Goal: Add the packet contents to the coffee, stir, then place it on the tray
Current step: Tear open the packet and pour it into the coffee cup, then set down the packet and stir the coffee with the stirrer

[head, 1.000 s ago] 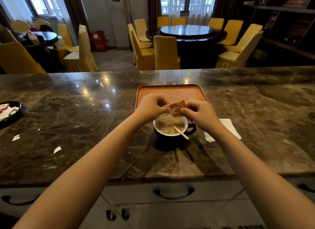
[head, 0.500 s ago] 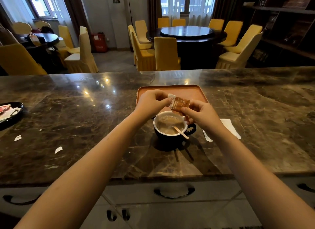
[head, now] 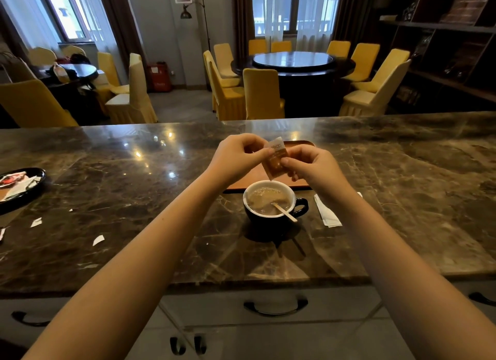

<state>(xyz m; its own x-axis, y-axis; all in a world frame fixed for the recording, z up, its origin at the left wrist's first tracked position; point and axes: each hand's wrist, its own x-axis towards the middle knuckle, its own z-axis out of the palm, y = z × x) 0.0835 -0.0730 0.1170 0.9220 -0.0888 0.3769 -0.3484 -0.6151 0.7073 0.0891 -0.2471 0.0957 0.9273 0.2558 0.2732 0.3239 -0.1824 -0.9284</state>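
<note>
From the head view, the left hand (head: 236,155) and right hand (head: 311,166) both pinch a small brown packet (head: 275,159) above the coffee cup (head: 271,208) on the dark marble counter (head: 120,193). The orange tray (head: 249,178) lies just behind the cup; yellow chairs (head: 261,94) ring round tables beyond.

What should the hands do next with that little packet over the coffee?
Probably tear its top open. Both hands, left hand and right hand, pinch the small orange paper packet right above the dark cup of milky coffee, and nothing seems to be pouring out. The wooden stir stick already rests in the cup, and the orange tray sits just behind.
</note>
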